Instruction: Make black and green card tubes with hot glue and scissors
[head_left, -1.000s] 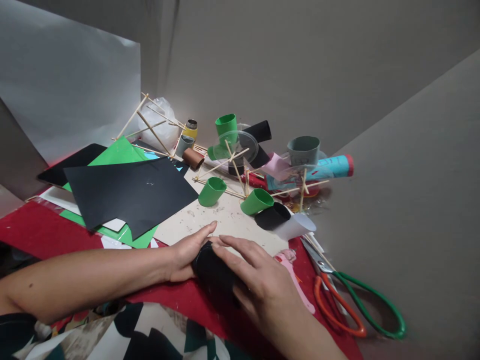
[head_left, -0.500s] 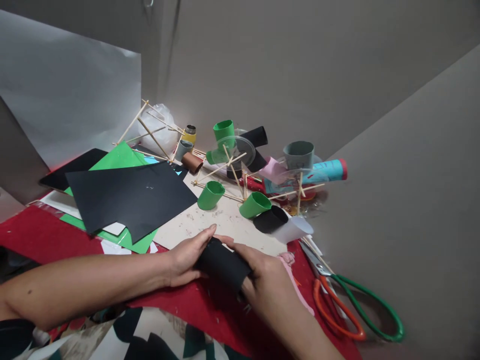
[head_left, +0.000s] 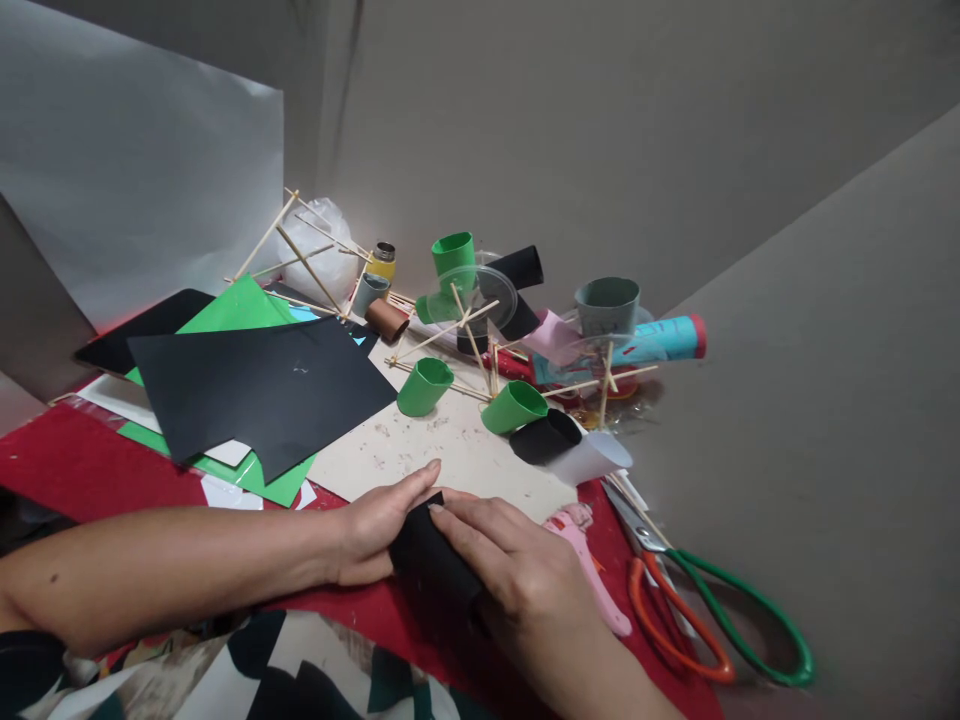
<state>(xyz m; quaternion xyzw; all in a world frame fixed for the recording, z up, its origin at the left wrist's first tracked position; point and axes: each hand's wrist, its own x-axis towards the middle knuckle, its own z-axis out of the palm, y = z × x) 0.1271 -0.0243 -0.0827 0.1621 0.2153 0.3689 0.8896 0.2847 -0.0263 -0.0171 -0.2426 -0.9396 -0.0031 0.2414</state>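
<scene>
A black paper tube (head_left: 429, 555) lies between my two hands above the near edge of the table. My left hand (head_left: 379, 525) cups its far left end, thumb stretched up and the other fingers hidden behind the paper. Over its top right side my right hand (head_left: 510, 565) is wrapped, fingertips pressing on the upper edge. Beyond my hands stand green paper tubes (head_left: 425, 388), a black paper tube lying on its side (head_left: 546, 438) and a white paper tube (head_left: 596, 456). The right thumb is hidden.
Scissors (head_left: 651, 542) with orange and green handles lie at the right, beside a pink tool (head_left: 592, 570). Black paper sheet (head_left: 262, 390) covers the left side. Stick frames (head_left: 307, 262), a clear plastic disc (head_left: 487, 300) and a grey paper tube (head_left: 607, 305) stand behind.
My right hand has shifted its grip: its fingers now lie over the tube's upper edge, covering more of it. The left hand has stayed nearly in place. The view has shifted slightly.
</scene>
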